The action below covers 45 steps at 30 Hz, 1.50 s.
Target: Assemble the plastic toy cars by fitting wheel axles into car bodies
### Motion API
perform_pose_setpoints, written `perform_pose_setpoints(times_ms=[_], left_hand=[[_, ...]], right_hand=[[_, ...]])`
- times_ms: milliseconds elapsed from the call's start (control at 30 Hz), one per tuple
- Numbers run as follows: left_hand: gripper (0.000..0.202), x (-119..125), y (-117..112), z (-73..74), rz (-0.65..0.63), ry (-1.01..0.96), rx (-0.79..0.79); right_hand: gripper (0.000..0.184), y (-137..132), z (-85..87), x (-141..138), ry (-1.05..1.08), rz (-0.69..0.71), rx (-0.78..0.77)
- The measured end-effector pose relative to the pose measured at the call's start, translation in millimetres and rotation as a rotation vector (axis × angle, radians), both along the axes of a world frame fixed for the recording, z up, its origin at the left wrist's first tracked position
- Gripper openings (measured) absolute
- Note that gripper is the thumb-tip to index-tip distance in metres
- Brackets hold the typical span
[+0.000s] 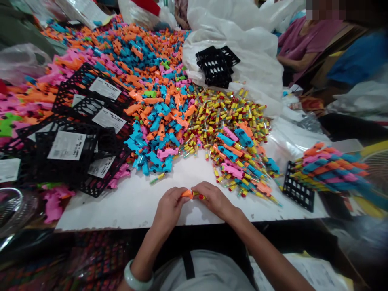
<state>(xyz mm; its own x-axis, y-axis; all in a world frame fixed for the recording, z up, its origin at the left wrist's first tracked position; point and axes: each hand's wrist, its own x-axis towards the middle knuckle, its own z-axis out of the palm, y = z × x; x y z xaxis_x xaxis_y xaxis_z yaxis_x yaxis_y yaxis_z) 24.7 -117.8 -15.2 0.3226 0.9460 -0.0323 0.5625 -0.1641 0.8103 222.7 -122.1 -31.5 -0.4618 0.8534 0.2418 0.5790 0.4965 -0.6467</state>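
Near the table's front edge, my left hand (169,205) is closed on a small orange toy car (187,194). My right hand (214,199) pinches a small tube with yellow and red ends (199,196), held end to end against the car; the fingers cover most of both. Beyond my left hand lies a heap of blue, orange and pink toy cars (157,117). Past my right hand are a pile of yellow-and-red-ended clear tubes (230,117) and a bunch of cars joined to such tubes (239,161).
Black plastic racks with white labels (68,145) are stacked at the left. More black racks (215,66) rest on a white plastic bag (254,52). At the right, a black rack (298,188) holds car-and-tube pieces. A person in a pink top (306,44) sits beyond; a fan (377,167) stands far right.
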Motion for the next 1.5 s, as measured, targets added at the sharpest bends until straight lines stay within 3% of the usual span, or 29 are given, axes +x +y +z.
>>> perform_pose_setpoints(times_ms=[267,500,567,633,700,767,833,867,967,1067,1167,1300,1400,1500], left_hand=[[0.016,8,-2,2.1,0.225,-0.118,-0.342],[0.016,9,0,7.0,0.080,-0.079,-0.467],[0.019,11,2,9.7,0.015,-0.061,-0.383],[0.027,12,7,13.0,0.011,-0.095,-0.188],[0.035,10,19,15.8,0.100,-0.091,0.062],[0.039,5,36,15.9,0.216,0.044,0.273],[0.037,2,51,12.0,0.279,0.255,0.397],[0.036,1,57,8.5,0.273,0.356,0.429],[0.035,2,60,-5.1,0.207,0.541,0.477],[0.034,3,46,-16.3,0.183,0.591,0.544],[0.033,-3,29,-19.6,0.166,0.593,0.582],[0.035,-14,17,-17.5,0.159,0.582,0.587],[0.036,-19,16,-16.1,0.167,0.569,0.571],[0.032,-22,18,-16.5,0.172,0.532,0.586]], right_hand=[[0.011,-7,-4.5,-5,-0.180,0.061,0.229],[0.018,-22,-8.2,-10,-0.224,0.061,0.316],[0.018,-22,-1.0,-1,-0.241,0.053,0.282],[0.016,-17,14.9,21,-0.243,-0.017,0.295],[0.016,-7,37.6,51,-0.230,-0.206,0.399],[0.027,8,59.4,78,-0.252,-0.509,0.529],[0.038,27,70.0,89,-0.296,-0.727,0.596],[0.041,37,69.1,85,-0.311,-0.753,0.598],[0.044,70,44.9,44,-0.342,-0.541,0.473],[0.046,100,12.5,-8,-0.416,-0.290,0.278],[0.047,109,-6.9,-32,-0.421,-0.163,0.170],[0.043,90,-17.0,-19,-0.317,-0.035,0.178],[0.050,71,-16.7,0,-0.187,0.060,0.184],[0.055,59,-7.7,10,-0.105,-0.068,0.178]])
